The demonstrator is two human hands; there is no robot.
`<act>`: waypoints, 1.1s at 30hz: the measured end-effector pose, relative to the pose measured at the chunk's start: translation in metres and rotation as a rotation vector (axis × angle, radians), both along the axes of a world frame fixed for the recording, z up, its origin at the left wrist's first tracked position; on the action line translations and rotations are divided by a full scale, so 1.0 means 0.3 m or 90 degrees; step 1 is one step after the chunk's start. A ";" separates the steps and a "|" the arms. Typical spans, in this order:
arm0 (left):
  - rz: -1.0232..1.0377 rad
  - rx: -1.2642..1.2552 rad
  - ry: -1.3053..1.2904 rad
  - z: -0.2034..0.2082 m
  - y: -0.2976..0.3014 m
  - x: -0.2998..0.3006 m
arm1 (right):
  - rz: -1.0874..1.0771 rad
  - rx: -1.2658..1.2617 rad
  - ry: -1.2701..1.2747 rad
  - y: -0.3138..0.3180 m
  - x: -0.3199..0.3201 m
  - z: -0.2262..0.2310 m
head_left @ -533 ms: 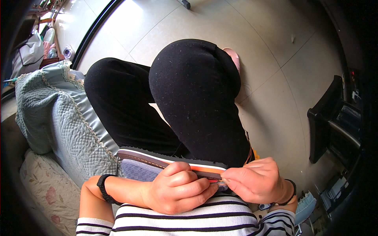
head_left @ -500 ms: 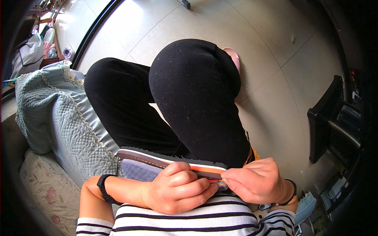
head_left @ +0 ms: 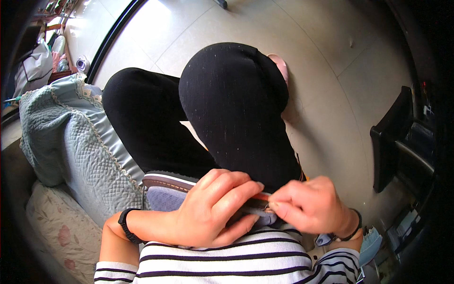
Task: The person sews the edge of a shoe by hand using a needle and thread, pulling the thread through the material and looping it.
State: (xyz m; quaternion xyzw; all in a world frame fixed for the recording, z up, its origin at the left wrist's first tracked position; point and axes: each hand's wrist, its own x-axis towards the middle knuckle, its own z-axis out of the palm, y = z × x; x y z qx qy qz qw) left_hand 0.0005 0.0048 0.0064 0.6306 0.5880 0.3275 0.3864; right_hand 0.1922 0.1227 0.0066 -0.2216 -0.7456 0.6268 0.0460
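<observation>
Left hand (head_left: 215, 210) is spreading wider than before, holding the slipper (head_left: 163, 199); right hand (head_left: 307, 206) is pinching perhaps thread (head_left: 267, 208); steady bracing should be helping.

the shoe (head_left: 165, 199) is grey-blue and brown, the trousers (head_left: 229, 104) black, the top (head_left: 222, 261) striped black on white.

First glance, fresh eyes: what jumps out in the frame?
Probably the knees in black trousers, filling the centre against the pale floor. Then, below them, the left hand gripping a grey-blue shoe with a layered sole, the right hand pinching at its right end. The pale blue quilted cover stands out at left.
</observation>
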 end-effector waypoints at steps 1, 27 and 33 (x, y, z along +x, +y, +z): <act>-0.019 -0.013 0.015 0.003 -0.002 -0.004 | 0.018 -0.068 -0.057 0.018 -0.005 0.009; -0.070 -0.003 0.093 0.004 -0.005 0.022 | 0.200 -0.467 -0.433 0.162 -0.135 0.021; -0.053 -0.003 0.064 -0.003 -0.007 0.028 | 0.193 -0.476 -0.413 0.163 -0.128 0.016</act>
